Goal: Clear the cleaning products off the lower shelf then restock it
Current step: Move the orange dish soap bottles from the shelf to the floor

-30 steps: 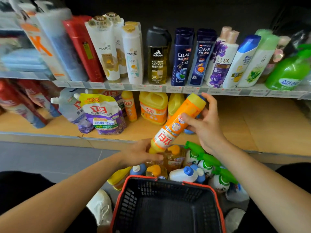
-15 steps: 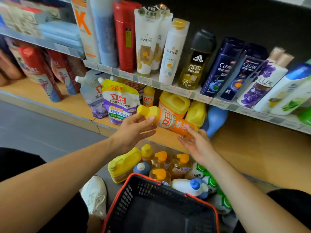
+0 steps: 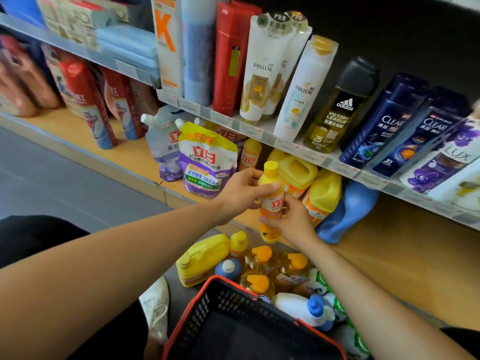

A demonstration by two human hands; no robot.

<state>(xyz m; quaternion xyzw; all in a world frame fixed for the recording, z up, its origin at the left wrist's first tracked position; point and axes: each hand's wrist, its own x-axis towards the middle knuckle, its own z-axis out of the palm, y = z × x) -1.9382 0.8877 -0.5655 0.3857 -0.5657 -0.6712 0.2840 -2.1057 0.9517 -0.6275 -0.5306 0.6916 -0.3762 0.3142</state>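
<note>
Two hands on it: left hand (image 3: 240,193) wraps the yellow bottle (image 3: 271,201) near its shoulder, right hand (image 3: 293,219) pinches its lower half; rigid, probably slick plastic, best held mid-body.

Person, seen from above: two bare arms, black clothing, one white shoe.
Both forearms uncovered to the frame edge, left hand (image 3: 241,193) and right hand (image 3: 296,222) ungloved; black fabric garment (image 3: 39,242) over the left leg, matching black fabric patch (image 3: 462,339) at lower right; white soft-topped shoe (image 3: 155,307), details blurred.
</note>
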